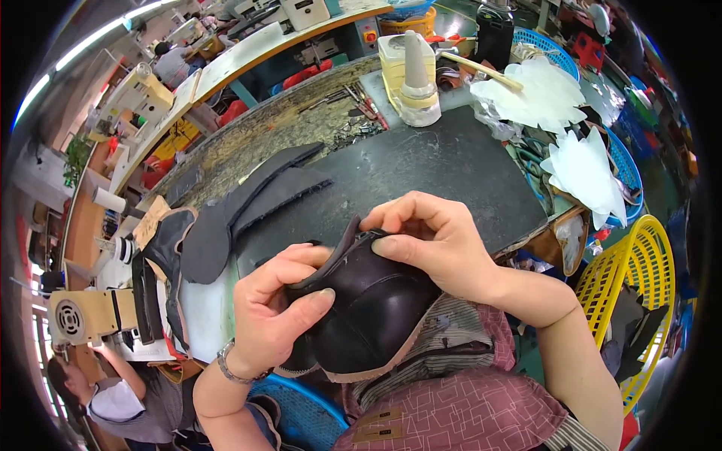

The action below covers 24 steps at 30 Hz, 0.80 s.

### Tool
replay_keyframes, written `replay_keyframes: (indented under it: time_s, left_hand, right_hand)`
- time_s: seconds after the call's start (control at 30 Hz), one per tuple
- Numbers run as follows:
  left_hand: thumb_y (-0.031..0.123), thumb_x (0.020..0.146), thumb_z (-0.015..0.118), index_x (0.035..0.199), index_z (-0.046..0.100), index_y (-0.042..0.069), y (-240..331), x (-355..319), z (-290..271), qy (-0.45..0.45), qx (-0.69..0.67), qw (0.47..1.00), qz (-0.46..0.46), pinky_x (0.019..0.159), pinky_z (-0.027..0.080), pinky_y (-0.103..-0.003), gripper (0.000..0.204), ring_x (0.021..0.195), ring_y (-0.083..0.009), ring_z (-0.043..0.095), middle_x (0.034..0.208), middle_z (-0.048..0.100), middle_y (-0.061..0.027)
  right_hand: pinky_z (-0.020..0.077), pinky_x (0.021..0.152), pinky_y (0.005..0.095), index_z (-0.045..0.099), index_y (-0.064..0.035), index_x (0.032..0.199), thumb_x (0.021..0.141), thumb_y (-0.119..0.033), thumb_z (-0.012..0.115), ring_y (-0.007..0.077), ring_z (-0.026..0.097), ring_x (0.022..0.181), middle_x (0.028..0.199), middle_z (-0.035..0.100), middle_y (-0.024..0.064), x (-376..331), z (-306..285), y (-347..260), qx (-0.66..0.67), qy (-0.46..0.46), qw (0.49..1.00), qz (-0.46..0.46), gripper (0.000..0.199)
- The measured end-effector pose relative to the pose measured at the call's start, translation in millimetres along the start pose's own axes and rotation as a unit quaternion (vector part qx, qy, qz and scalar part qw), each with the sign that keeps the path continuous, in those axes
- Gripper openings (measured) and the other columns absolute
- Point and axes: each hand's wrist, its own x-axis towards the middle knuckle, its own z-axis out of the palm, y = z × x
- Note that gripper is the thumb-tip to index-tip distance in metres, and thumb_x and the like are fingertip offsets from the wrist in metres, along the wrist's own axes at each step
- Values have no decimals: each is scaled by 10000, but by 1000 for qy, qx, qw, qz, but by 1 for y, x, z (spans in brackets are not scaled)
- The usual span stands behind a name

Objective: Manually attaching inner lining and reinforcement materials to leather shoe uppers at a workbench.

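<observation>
Between my hands, close to my apron, is a black leather shoe upper (374, 312) with a pale, rough lower edge. My left hand (278, 304) pinches its raised rim on the left side, thumb outside and fingers partly hidden behind the leather. On the other side, my right hand (440, 244) pinches the top edge between thumb and bent fingers. The upper is held above the near edge of a black work mat (444, 161). Left of my hands, flat dark shoe-shaped pieces (214, 237) lie partly on one another.
Beyond the mat stand a grey cone-shaped container (416, 71) and a brush (481, 70) on white sheets (553, 94). A yellow basket (628, 278) is at the right. A sewing machine (90, 316) and a seated co-worker (124, 402) are at the left. A blue basket (301, 413) sits below.
</observation>
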Motion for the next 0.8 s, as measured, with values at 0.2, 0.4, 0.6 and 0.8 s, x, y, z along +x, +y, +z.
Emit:
replay_keyframes:
  time_s: [0.2,0.4,0.6,0.8]
  left_hand:
    - [-20,764,641,897,578,-11,23,7,3,-8,5,992,-124,701,454,-208,147,786,-88,583,862,630,-91]
    - [26,751,690,814,612,-12,17,1,11,52,175,981,-58,606,457,-200,107,671,-63,575,736,625,-33]
    - [28,736,692,835,612,-8,7,-4,15,76,249,965,28,581,465,-216,133,644,-106,606,730,640,-76]
    - [72,715,713,898,620,0,2,14,23,1,313,949,51,600,489,-247,218,669,-172,640,775,652,-112]
  right_hand:
    - [439,617,179,561,-5,875,774,-79,684,25,509,695,764,557,-19,-2,2,1,-31,7,999,7,176]
    - [397,598,164,562,-2,919,773,-37,676,14,475,674,771,519,-29,-5,5,-4,-100,-56,991,-64,189]
    - [363,562,175,552,8,909,831,-114,624,12,427,644,720,497,-43,-4,4,-10,-153,-71,986,1,162]
    - [380,536,221,564,2,881,836,-142,607,39,436,611,645,508,-13,-2,5,0,-151,-56,987,27,157]
